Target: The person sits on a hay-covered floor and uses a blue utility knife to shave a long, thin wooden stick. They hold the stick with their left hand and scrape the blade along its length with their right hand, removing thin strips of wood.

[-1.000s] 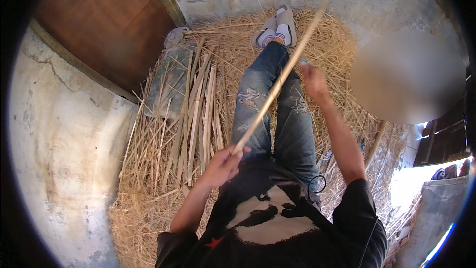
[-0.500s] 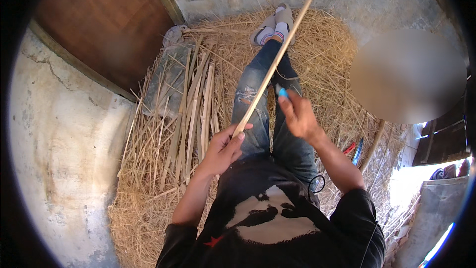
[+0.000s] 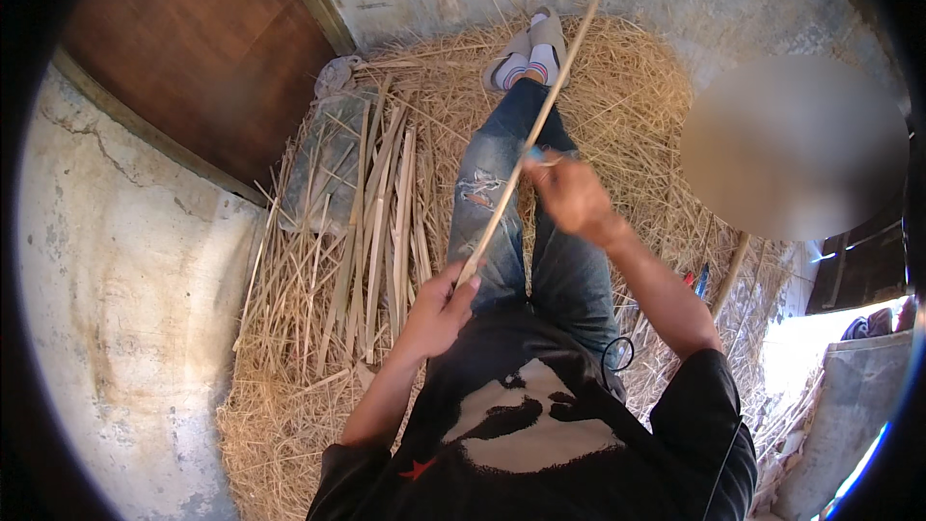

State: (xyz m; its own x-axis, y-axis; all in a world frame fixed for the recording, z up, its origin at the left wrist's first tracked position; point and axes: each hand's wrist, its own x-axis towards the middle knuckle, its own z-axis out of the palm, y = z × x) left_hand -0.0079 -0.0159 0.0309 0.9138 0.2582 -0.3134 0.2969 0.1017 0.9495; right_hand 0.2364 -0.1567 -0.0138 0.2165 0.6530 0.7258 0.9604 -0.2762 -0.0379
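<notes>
A long, thin pale bamboo strip [image 3: 557,87] slants from my lap up past my shoes. My left hand [image 3: 442,311] grips its lower end, thumb on top and fingers wrapped beneath. Closed around a small blue-handled tool [image 3: 536,151], my right hand [image 3: 576,198] is at the middle of the strip. The tool is mostly hidden by the fingers and slightly blurred, and it appears to touch the strip. My legs in torn jeans [image 3: 487,159] stretch out under the strip.
Loose straw [image 3: 627,106] covers the floor. Several split bamboo strips [image 3: 376,222] lie left of my legs, partly over a grey slab [image 3: 323,150]. A brown door [image 3: 193,58] stands at far left. Right of me lie a red-and-blue item [image 3: 701,280] and a stick [image 3: 733,270].
My right hand has moved left and slightly up with the blue-handled tool, from beside the strip onto it. The strip's far end has shifted a little left. My left hand keeps its grip.
</notes>
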